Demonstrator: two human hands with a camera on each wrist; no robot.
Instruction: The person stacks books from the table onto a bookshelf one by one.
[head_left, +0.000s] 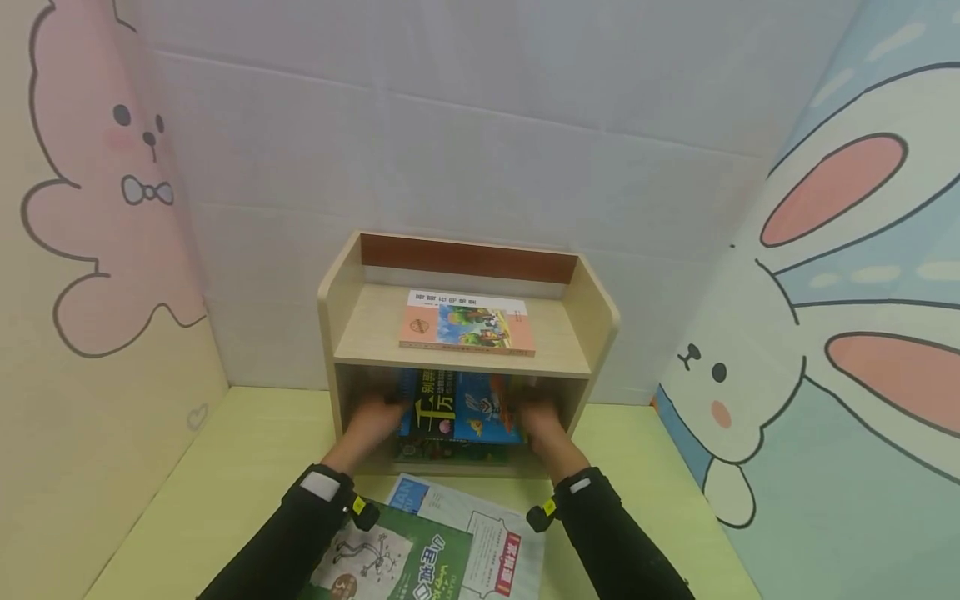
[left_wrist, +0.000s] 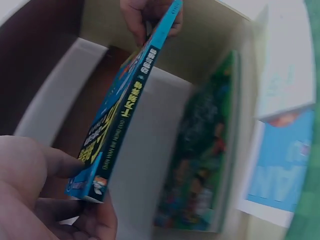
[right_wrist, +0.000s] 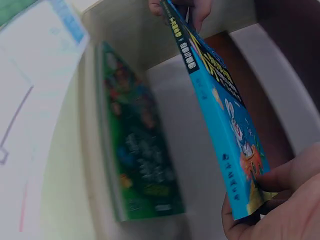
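Grip of left hand (left_wrist: 22, 187) and right hand (right_wrist: 295, 192) on blue book (head_left: 480, 408); spine lettering (left_wrist: 129, 107), wrist views only

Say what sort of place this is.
Likely a children's reading corner, or a set dressed as one: large cartoon rabbit on the right wall, small wooden shelf, and blue book with a cartoon cover.

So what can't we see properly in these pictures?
Head view: most of the bottom book, hidden by the held blue book.
Head view: near part of the green book outside, cut off by the bottom edge.
Left wrist view: the bottom book's cover writing, too blurred.
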